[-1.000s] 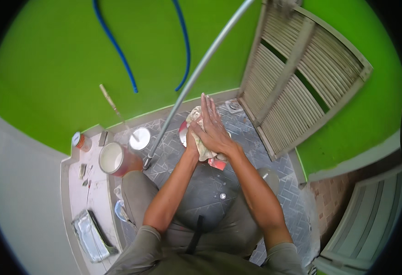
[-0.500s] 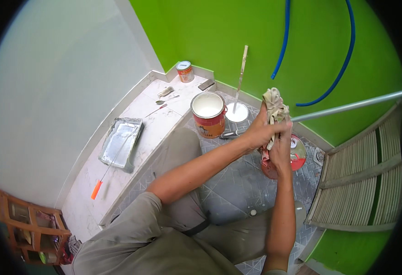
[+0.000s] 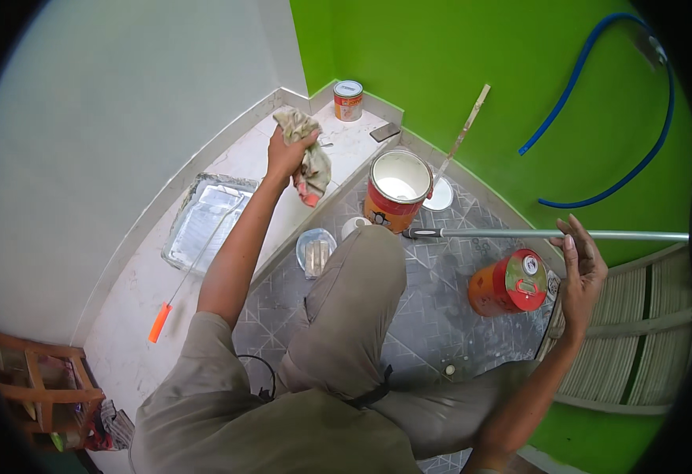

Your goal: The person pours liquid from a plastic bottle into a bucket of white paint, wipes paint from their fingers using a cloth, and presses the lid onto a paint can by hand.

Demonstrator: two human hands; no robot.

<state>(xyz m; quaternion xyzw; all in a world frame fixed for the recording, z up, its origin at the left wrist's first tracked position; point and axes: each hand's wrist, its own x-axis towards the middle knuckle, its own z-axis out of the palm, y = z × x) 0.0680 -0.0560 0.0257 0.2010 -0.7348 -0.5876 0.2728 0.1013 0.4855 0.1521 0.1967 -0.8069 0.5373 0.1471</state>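
My left hand [image 3: 285, 156] is closed around a crumpled, stained rag [image 3: 315, 164] with a pinkish-orange end, held over the white ledge. Out to the right, my right hand [image 3: 584, 272] is raised with its fingers apart and nothing gripped in it. The fingertips overlap a metal pole [image 3: 504, 234] with a dark grip end; whether they touch it I cannot tell. Between my hands stands an open red-and-orange paint can [image 3: 399, 209] with white paint inside. Behind the rag, the small tools on the ledge are mostly hidden.
A paint tray [image 3: 174, 229] with an orange-handled roller [image 3: 159, 322] lies on the ledge. A small can [image 3: 348, 101] stands in the corner. A red-and-yellow metal can [image 3: 511, 284], a paint-covered lid [image 3: 439, 194] and a stick [image 3: 468, 122] are ahead. Blue hose [image 3: 575, 83] hangs at right.
My hands, together on the rag before, are now apart. The left has carried the rag left over the ledge; the right has moved right and opened. The view has shifted.
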